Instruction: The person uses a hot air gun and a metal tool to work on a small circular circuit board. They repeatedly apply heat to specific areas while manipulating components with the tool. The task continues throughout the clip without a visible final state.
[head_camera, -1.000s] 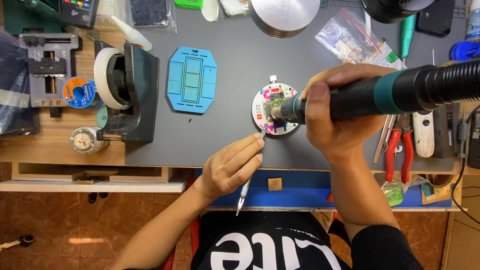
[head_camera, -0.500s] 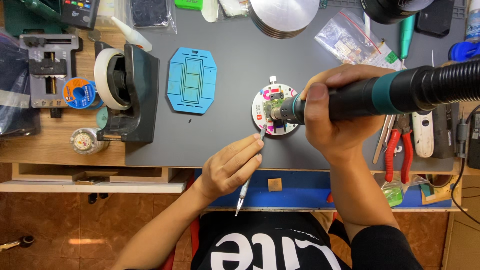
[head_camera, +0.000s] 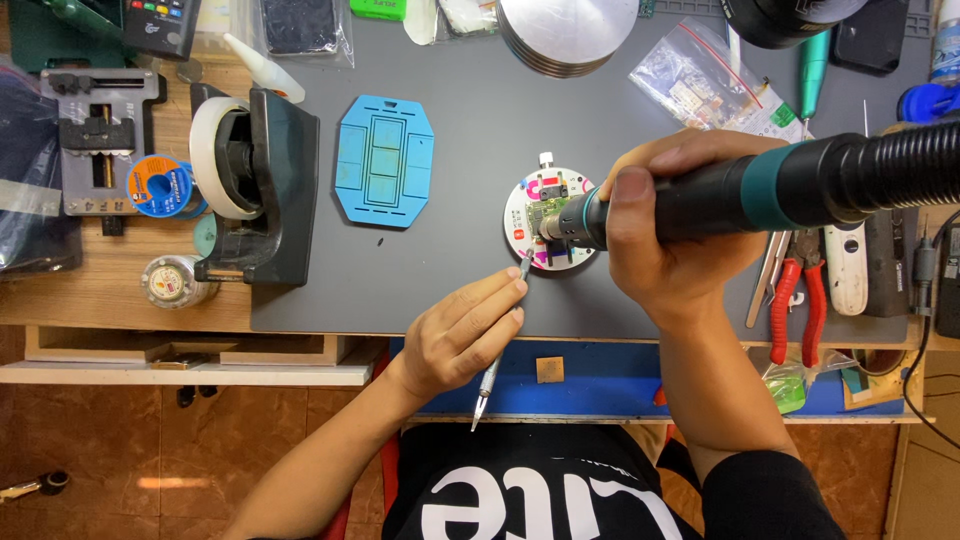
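My right hand (head_camera: 668, 232) grips a black and teal hot-air gun handle (head_camera: 760, 190) with a ribbed black hose. Its metal nozzle points at a small circuit board on a round white holder (head_camera: 522, 222) on the grey mat (head_camera: 450, 270). My left hand (head_camera: 458, 335) holds thin metal tweezers (head_camera: 493, 372) like a pen. The tweezer tip touches the lower left edge of the round holder, right beside the nozzle.
A blue stencil plate (head_camera: 384, 160) lies left of the holder. A black tape dispenser (head_camera: 250, 185) stands at the mat's left edge. Red-handled pliers (head_camera: 798, 300) and other tools lie at right. A round metal disc (head_camera: 567, 30) and plastic bags sit at the back.
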